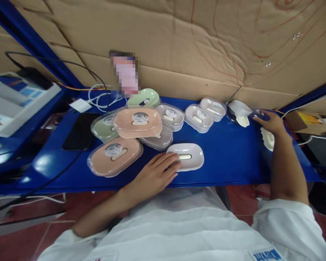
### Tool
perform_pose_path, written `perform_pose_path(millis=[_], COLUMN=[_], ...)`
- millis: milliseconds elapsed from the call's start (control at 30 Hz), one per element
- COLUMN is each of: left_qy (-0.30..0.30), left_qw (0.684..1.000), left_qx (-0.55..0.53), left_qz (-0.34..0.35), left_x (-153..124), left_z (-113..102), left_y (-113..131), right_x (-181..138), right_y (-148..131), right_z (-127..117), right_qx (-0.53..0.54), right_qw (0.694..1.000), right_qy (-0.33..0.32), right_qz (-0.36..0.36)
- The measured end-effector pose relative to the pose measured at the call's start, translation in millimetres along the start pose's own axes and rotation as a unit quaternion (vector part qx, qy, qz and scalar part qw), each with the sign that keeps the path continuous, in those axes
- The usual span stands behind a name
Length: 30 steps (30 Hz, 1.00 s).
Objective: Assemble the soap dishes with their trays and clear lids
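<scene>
My left hand (pixel 163 168) lies with fingers stretched out over the left end of a pale pinkish-white soap dish (pixel 196 156), touching it. The dish has a cream bar in its middle and no clear cover on it. Off to the right, my right hand (pixel 273 122) has its fingers around a see-through plastic piece (pixel 261 115), perhaps a clear cover. Beside that hand are a translucent cup-like container (pixel 240 108) and a cream, wavy-edged piece (pixel 242 120). Another cream piece (pixel 267 139) lies under my right wrist, partly hidden.
Covered peach soap dishes (pixel 137 122), green ones (pixel 103 127) and pale ones (pixel 199 117) crowd the blue table (pixel 228 156). A black phone (pixel 80 131), a white adapter (pixel 80 105) and cables lie left. A cardboard wall (pixel 165 43) stands behind; a cardboard box (pixel 304 122) sits right.
</scene>
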<state>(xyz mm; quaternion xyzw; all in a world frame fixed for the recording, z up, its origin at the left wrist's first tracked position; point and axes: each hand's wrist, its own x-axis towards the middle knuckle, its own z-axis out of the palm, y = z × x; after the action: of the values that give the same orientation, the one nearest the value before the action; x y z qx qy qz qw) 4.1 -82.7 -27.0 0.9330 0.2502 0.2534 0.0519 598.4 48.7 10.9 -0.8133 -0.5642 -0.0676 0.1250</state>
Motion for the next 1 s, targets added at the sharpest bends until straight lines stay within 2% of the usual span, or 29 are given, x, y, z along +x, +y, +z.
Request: perform_pose_path(millis=[167, 300, 400, 467, 500, 567, 633, 733, 833, 1000], left_qy=[0.021, 0.023, 0.021, 0.02, 0.019, 0.022, 0.033, 0.038, 0.04, 0.062], left_qw=[1.0, 1.0, 1.0, 1.0, 1.0, 0.999, 0.998, 0.997, 0.994, 0.992], left_qx=[-0.001, 0.0, -0.004, -0.001, 0.003, 0.011, 0.012, -0.002, -0.016, -0.025], left_qz=[0.01, 0.011, -0.001, -0.01, -0.016, -0.033, -0.052, -0.067, -0.096, -0.111], left_x=[-2, -3, -4, -4, -4, -4, -4, -5, -8, -12], left_z=[1, 1, 0, 0, 0, 0, 1, 3, 5, 8], left_y=[0, 0, 1, 1, 1, 1, 1, 0, -1, -2], right_x=[-4, -12, -41, -82, -108, -164, -214, -255, -263, -263], right_y=[-7, -8, -28, -60, -81, -130, -178, -227, -241, -222], right_z=[1, -3, -15, -24, -28, -30, -27, -14, -2, 0], right_qx=[0.003, 0.006, 0.031, 0.072, 0.103, 0.19, 0.257, 0.293, 0.283, 0.219], right_qw=[0.996, 0.991, 0.978, 0.956, 0.947, 0.927, 0.911, 0.89, 0.879, 0.87], right_qy=[0.056, 0.106, 0.202, 0.281, 0.287, 0.261, 0.178, 0.065, 0.022, -0.005], right_qz=[0.066, 0.083, 0.033, -0.041, -0.098, -0.193, -0.27, -0.344, -0.383, -0.442])
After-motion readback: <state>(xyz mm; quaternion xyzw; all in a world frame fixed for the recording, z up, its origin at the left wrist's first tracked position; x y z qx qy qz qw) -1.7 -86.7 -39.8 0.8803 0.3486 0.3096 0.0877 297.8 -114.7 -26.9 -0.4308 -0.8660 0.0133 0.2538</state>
